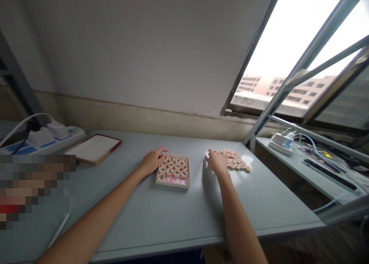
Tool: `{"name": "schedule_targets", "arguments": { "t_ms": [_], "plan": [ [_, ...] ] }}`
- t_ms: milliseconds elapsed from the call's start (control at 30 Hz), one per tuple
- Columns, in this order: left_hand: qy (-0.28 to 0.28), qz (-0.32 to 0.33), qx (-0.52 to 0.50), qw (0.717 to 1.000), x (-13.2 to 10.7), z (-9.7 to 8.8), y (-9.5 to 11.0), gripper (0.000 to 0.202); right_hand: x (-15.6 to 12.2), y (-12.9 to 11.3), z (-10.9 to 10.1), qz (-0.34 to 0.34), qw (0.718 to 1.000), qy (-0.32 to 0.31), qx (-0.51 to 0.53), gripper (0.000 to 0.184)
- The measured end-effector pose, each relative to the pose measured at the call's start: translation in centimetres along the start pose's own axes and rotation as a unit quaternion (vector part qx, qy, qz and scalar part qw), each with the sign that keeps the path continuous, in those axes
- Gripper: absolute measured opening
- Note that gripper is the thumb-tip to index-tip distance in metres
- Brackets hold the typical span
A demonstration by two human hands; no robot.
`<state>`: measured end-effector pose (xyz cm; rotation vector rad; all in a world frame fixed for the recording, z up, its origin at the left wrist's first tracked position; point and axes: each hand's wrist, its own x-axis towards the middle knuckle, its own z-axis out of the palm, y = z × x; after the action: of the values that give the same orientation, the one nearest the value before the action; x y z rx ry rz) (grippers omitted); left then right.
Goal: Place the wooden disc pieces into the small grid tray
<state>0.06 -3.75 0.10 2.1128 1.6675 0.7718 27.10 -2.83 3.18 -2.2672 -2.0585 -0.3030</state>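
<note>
A shallow white box [188, 185] lies in the middle of the desk, with rows of round wooden Chinese chess pieces [170, 172] in it. Its near strip shows a bare bottom with pink markings. Round the far left corner of this box curl the fingers of my left hand [152, 161], gripping its edge. My right hand [217, 162] is to the right of the box, fingers apart, with no piece visible in it. Beside and partly behind that hand is a loose heap of more Chinese chess pieces [236, 162].
A flat white lid or tray with a reddish rim [96, 146] lies at the back left of the grey desk [161, 218]. Behind it, a power strip [73, 135] carries plugs and cables. To the right are a metal frame post [263, 118] and a cluttered second desk [311, 156].
</note>
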Motion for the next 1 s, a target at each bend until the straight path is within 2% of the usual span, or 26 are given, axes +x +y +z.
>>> {"name": "schedule_targets", "arguments": {
  "t_ms": [133,267,400,600,667,733,800,833,933,1000],
  "plan": [
    [0.004,-0.002,-0.006,1.0,-0.2,-0.2,0.2,0.03,0.2,0.2,0.6,-0.003,0.998,0.057,-0.02,0.032],
    [0.013,-0.011,0.004,1.0,-0.5,-0.5,0.3,0.026,0.4,0.1,0.9,-0.014,0.999,0.041,-0.019,0.026],
    [0.026,-0.01,0.006,1.0,-0.6,-0.7,0.4,0.024,0.5,-0.4,-0.1,-0.023,0.999,0.037,0.029,0.024],
    [0.039,-0.012,-0.016,0.999,-0.3,-0.7,0.0,0.021,-0.1,-1.3,-1.2,-0.064,0.992,-0.042,0.098,0.027],
    [0.042,-0.013,-0.025,0.999,-0.2,-0.7,-0.2,0.021,-0.1,-1.4,-1.3,-0.062,0.99,-0.038,0.117,0.027],
    [0.046,-0.011,-0.031,0.998,-0.2,-0.7,-0.3,0.02,-0.1,-1.6,-1.4,-0.04,0.986,-0.007,0.161,0.029],
    [0.058,-0.007,-0.031,0.998,-0.2,-0.8,-0.4,0.02,-0.1,-2.0,-1.7,-0.058,0.968,0.028,0.244,0.031],
    [0.067,-0.007,-0.029,0.997,-0.2,-0.8,-0.4,0.02,-0.1,-2.2,-1.9,-0.099,0.95,0.034,0.294,0.031],
    [0.095,-0.027,-0.017,0.995,-0.3,-1.0,-0.4,0.022,-0.8,-3.8,-2.4,-0.27,0.869,-0.006,0.414,0.028],
    [0.107,-0.047,-0.011,0.993,-0.3,-1.1,-0.4,0.022,-1.6,-5.3,-2.2,-0.34,0.833,-0.051,0.433,0.026]
  ]
}}
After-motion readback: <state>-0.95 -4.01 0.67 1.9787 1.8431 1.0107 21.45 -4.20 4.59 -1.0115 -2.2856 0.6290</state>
